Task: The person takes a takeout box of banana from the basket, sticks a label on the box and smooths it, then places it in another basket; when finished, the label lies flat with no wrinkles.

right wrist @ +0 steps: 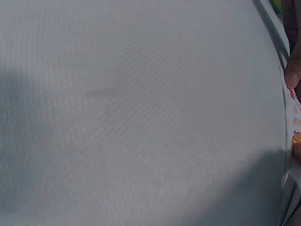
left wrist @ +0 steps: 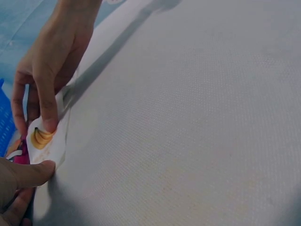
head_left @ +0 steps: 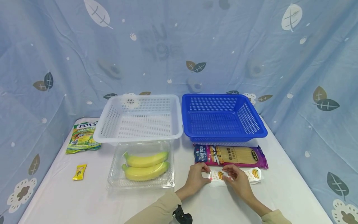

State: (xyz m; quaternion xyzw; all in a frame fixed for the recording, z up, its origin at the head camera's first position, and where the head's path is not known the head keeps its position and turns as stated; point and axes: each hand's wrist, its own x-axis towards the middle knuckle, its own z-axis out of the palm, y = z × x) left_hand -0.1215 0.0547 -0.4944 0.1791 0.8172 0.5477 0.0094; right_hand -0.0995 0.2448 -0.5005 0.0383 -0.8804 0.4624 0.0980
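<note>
A long, flat white packet printed with bananas lies on the table between my two hands. My left hand pinches its left end, thumb at the near edge and fingers on the far side. Around its middle, my right hand pinches it with thumb and fingers. The left wrist view shows the left thumb at the packet's edge, and the right hand reaching down onto a banana print. Just beyond the packet lies a purple bag of spaghetti. Only part of the packet shows in the right wrist view.
Behind stand a white basket and a blue basket. A clear plastic box with two bananas sits left of my hands. Farther left are a green FOX'S candy bag and a small yellow wrapped candy. Patterned curtains surround the table.
</note>
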